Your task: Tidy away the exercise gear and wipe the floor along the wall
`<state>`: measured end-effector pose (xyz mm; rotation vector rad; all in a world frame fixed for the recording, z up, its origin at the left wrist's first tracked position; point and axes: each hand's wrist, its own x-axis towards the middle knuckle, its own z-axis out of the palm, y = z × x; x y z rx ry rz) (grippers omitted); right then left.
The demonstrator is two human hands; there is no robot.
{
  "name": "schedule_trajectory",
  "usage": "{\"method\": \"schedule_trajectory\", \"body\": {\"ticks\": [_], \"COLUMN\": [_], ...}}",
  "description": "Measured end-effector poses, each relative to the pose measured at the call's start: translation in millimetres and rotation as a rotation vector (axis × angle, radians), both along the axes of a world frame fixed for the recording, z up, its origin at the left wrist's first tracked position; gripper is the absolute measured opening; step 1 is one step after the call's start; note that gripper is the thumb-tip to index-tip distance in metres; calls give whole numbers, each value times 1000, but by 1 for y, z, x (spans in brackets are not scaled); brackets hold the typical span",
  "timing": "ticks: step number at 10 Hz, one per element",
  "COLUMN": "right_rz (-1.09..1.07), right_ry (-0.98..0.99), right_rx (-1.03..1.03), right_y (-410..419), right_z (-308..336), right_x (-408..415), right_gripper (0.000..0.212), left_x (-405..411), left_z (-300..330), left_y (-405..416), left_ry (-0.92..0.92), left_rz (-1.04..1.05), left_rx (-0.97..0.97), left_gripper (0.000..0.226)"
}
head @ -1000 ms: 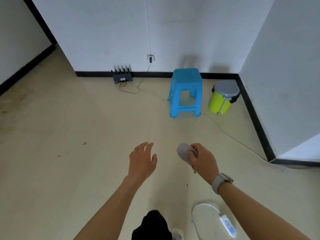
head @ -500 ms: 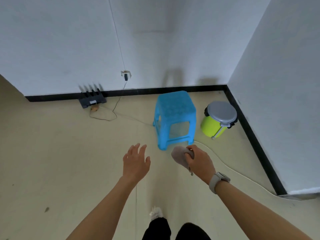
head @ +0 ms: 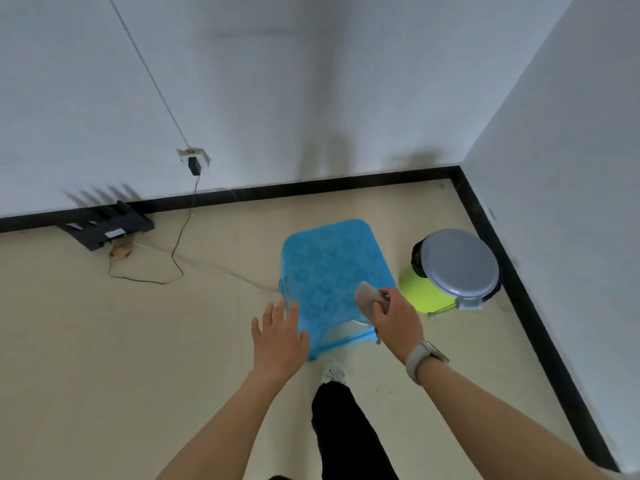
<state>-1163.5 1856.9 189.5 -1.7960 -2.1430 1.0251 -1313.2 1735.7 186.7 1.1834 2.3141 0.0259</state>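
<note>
We are holding a small grey cloth [head: 367, 298] bunched in our right hand [head: 398, 320], over the front corner of the blue stool [head: 332, 271]. Our left hand [head: 278, 337] is reaching out flat with its fingers spread, holding nothing. A green bin [head: 424, 294] with a grey lid is sitting beside the stool, in the corner.

Both bare forearms reach forward from the bottom of the view, converging slightly. The left hand [head: 279, 337] is seen from the back, palm down, with its fingers straight and spread and the thumb held out to the side; it holds nothing. The right hand [head: 394, 318] is turned knuckles up, its fingers curled and pinching a small grey cloth [head: 367, 299] that sticks out past the fingertips. A pale wristwatch [head: 424, 360] sits on the right wrist.
</note>
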Motion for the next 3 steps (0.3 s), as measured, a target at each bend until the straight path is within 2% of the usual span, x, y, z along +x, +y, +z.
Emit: {"method": "schedule_trajectory", "body": {"ticks": [1,2,3], "right_rz": [-38,18,282], "right_ry": [-27,3,8], "right_rx": [52,91,-10], "right_y": [64,111,130], "right_z": [-38,-92,-149], "right_x": [-36,-66,-86], "right_gripper": [21,24,39], "left_x": [-28,-52,-68], "left_z": [-36,-75,-111], "left_y": [61,107,141], "left_ry": [5,0,-16], "left_rz": [-18,-28,-100], "left_rx": [-26,-24,-108], "left_gripper": [59,62,65]}}
